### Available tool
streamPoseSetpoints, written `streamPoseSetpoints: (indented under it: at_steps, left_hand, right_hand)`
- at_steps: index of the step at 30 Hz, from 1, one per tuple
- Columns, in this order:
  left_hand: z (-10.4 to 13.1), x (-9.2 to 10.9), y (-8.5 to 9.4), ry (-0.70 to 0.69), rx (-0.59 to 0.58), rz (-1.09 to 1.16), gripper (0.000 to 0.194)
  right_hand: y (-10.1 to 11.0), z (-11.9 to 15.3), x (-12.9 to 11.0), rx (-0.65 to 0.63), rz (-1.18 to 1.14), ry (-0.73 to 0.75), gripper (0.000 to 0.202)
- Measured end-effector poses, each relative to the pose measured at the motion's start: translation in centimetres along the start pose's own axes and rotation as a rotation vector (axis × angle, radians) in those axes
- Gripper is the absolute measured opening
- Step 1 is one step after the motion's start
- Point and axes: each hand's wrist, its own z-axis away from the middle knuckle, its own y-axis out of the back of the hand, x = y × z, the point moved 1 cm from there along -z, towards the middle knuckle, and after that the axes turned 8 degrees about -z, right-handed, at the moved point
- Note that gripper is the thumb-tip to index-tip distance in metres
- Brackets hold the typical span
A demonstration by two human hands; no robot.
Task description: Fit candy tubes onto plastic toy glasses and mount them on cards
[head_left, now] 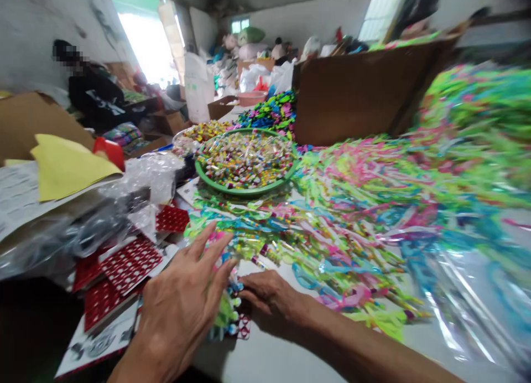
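Observation:
My left hand [180, 294] is open, fingers stretched and apart, over a small bunch of colourful bead-tipped pieces [226, 311] at the table's near edge. These pieces are green, blue and white, and partly hidden by the hand. From the other side, my right hand [271, 297] curls its fingers at the bunch's right edge; what they pinch is hidden. Below the bunch shows the corner of a red-and-white patterned card [244, 326]. Just beyond both hands spread many bright plastic strips with beaded stems [315, 228] in green, pink and blue.
A green round tray [244, 192] full of small multicoloured pieces stands ahead. Red dotted cards [130, 264], clear plastic bags [153, 175] and yellow paper [72, 167] lie left. A large cardboard box [352, 95] stands behind the strips. A person [97, 95] sits at the far left.

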Motion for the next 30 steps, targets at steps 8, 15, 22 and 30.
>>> streamPoseSetpoints:
  at_steps: [8,15,22,30]
  left_hand:
    - [0.2,0.0,-0.6,-0.025,0.052,0.015,0.043]
    - [0.2,0.2,-0.3,-0.013,0.04,-0.013,0.048]
    - [0.4,-0.4,-0.6,-0.009,0.089,0.049,0.042]
    - [0.5,-1.4,-0.2,-0.067,0.053,0.093,0.061]
  right_hand:
    - [0.1,-0.7,-0.2,-0.233,0.32,0.007,0.015]
    - [6.2,-0.1,-0.3,0.107,0.609,-0.117,0.018]
    - [13.0,-1.1,2.6,0.223,0.89,-0.315,0.012]
    - [14.0,1.8,1.5,0.283,0.944,-0.432,0.018]
